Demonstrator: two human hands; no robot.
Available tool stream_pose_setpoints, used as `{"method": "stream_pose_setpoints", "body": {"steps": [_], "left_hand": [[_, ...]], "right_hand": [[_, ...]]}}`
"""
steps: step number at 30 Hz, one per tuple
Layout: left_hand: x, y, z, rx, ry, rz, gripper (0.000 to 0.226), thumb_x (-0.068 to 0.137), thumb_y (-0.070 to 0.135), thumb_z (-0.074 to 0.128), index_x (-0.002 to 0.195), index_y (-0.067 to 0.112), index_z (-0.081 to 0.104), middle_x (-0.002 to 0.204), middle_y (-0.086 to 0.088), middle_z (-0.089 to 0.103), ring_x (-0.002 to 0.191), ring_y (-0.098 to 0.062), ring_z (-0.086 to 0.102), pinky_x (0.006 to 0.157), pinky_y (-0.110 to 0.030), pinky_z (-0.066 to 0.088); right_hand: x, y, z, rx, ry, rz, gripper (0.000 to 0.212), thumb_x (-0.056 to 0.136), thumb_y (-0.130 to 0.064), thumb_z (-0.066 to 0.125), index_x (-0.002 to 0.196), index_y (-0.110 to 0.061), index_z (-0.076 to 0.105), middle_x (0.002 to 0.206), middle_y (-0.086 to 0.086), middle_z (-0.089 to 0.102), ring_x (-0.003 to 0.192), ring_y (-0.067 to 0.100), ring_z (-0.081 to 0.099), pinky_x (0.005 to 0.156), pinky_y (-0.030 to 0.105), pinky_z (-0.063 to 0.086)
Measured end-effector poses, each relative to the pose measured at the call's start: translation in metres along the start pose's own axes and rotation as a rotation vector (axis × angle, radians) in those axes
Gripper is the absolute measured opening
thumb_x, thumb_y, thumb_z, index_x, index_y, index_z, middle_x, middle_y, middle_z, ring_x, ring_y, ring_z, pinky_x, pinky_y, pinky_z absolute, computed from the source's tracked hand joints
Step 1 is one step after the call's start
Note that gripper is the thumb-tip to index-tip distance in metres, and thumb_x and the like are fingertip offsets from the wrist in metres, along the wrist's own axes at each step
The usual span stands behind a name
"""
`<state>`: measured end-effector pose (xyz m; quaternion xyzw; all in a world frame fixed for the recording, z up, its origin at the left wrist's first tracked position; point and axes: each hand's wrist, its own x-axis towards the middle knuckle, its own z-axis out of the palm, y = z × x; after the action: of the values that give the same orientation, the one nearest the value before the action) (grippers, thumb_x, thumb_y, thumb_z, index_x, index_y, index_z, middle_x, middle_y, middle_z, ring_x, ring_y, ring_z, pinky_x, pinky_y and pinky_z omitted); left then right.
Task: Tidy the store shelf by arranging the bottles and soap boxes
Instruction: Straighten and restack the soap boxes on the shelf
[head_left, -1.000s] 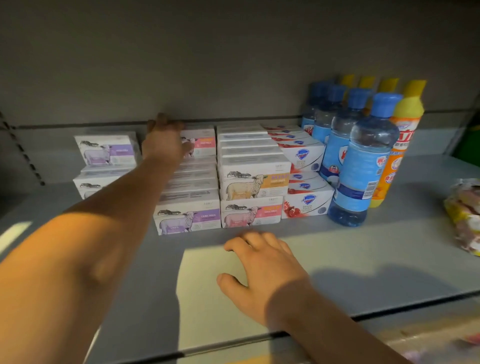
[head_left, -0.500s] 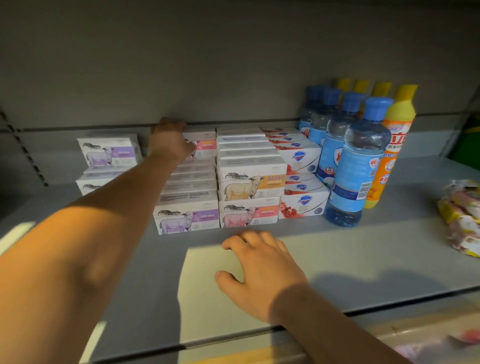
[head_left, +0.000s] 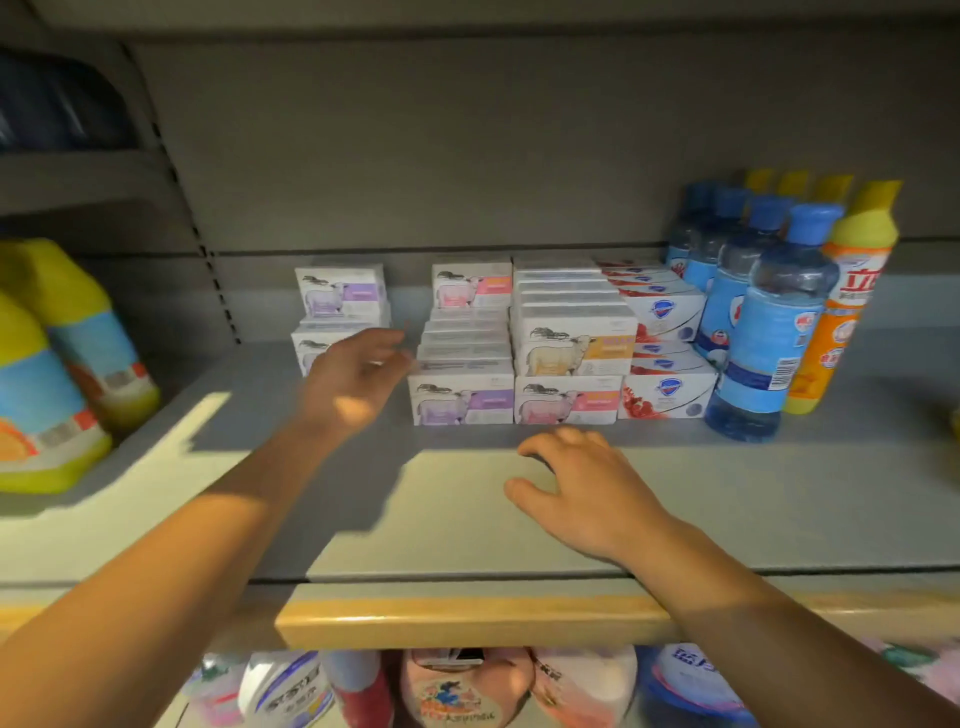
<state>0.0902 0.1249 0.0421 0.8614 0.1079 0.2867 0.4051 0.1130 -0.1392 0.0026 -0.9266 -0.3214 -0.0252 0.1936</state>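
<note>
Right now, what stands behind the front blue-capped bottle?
Behind the front blue-capped bottle more blue-capped bottles stand in a row running back toward the shelf wall. Their lower parts are hidden, so I cannot count them surely.

Soap boxes (head_left: 460, 402): white with sheep print, purple, pink or orange label bands. Shield-logo boxes (head_left: 667, 397): white/red, blue emblem. Clear blue bottles (head_left: 766, 343), blue caps. Orange bottle (head_left: 844, 312), yellow cap. Grey shelf (head_left: 727, 499), wood-tone front edge.
</note>
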Motion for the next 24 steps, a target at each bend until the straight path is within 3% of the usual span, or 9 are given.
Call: {"method": "stream_pose_setpoints", "body": {"steps": [1,3,6,9,13,17,20,24], "left_hand": [[-0.012,-0.006,-0.008,-0.039,-0.008,-0.014,0.021,0.092,0.018,0.066,0.113,0.019,0.068,0.103,-0.005,0.073,0.093,-0.027,0.069,0.091,-0.041,0.053],[-0.034,-0.018,-0.028,-0.039,-0.018,-0.056,0.02,0.092,0.018,0.065,0.111,0.025,0.067,0.1,0.001,0.073,0.092,-0.024,0.07,0.093,-0.048,0.053],[-0.053,-0.036,-0.057,0.013,0.013,-0.079,0.022,0.092,0.016,0.063,0.111,0.027,0.065,0.1,0.001,0.073,0.091,-0.022,0.07,0.093,-0.047,0.053],[-0.064,-0.053,-0.079,0.028,0.085,-0.109,0.025,0.093,0.007,0.061,0.116,0.018,0.063,0.1,-0.006,0.072,0.091,-0.028,0.068,0.093,-0.049,0.052],[-0.074,-0.068,-0.09,-0.191,0.216,-0.161,0.022,0.094,0.002,0.058,0.114,0.01,0.063,0.101,-0.018,0.069,0.081,-0.023,0.064,0.089,-0.048,0.054],[-0.069,-0.069,-0.092,-0.351,0.283,-0.23,0.017,0.096,0.008,0.057,0.11,0.017,0.062,0.098,-0.014,0.067,0.063,-0.009,0.063,0.06,-0.031,0.057],[-0.065,-0.075,-0.093,-0.326,0.29,-0.257,0.017,0.096,0.017,0.059,0.112,0.021,0.064,0.097,-0.008,0.069,0.067,-0.011,0.063,0.065,-0.033,0.058],[-0.063,-0.079,-0.093,-0.307,0.29,-0.274,0.023,0.095,0.024,0.059,0.117,0.021,0.066,0.088,0.003,0.068,0.067,-0.005,0.063,0.063,-0.028,0.056]], "right_hand": [[0.002,-0.002,-0.001,0.018,0.01,0.012,0.053,0.088,-0.06,0.049,0.132,-0.03,0.054,0.134,-0.005,0.053,0.125,0.019,0.043,0.106,0.035,0.036],[0.008,-0.013,-0.002,0.085,0.045,0.015,0.052,0.089,-0.057,0.051,0.131,-0.027,0.056,0.135,-0.003,0.055,0.125,0.02,0.046,0.105,0.034,0.038],[0.021,-0.041,-0.005,0.255,0.089,-0.053,0.044,0.089,-0.049,0.057,0.128,-0.028,0.06,0.133,-0.006,0.058,0.122,0.014,0.051,0.098,0.03,0.041],[0.041,-0.073,-0.006,0.312,0.101,-0.131,0.031,0.087,-0.045,0.058,0.112,-0.028,0.064,0.118,-0.007,0.064,0.11,0.013,0.057,0.085,0.028,0.045],[0.085,-0.111,-0.003,0.298,0.094,-0.205,0.036,0.086,-0.034,0.067,0.121,-0.026,0.062,0.124,-0.001,0.061,0.115,0.017,0.056,0.094,0.031,0.046],[0.135,-0.141,0.005,0.15,0.137,-0.289,0.032,0.087,-0.03,0.066,0.117,-0.02,0.065,0.12,0.003,0.064,0.109,0.023,0.06,0.092,0.034,0.048],[0.172,-0.158,0.008,0.008,0.145,-0.317,0.039,0.088,-0.035,0.065,0.124,-0.018,0.062,0.127,0.006,0.06,0.114,0.027,0.057,0.094,0.034,0.047],[0.216,-0.171,0.016,-0.213,0.0,-0.231,0.064,0.088,-0.043,0.065,0.143,-0.017,0.046,0.144,0.012,0.045,0.127,0.033,0.048,0.104,0.039,0.042]]}}
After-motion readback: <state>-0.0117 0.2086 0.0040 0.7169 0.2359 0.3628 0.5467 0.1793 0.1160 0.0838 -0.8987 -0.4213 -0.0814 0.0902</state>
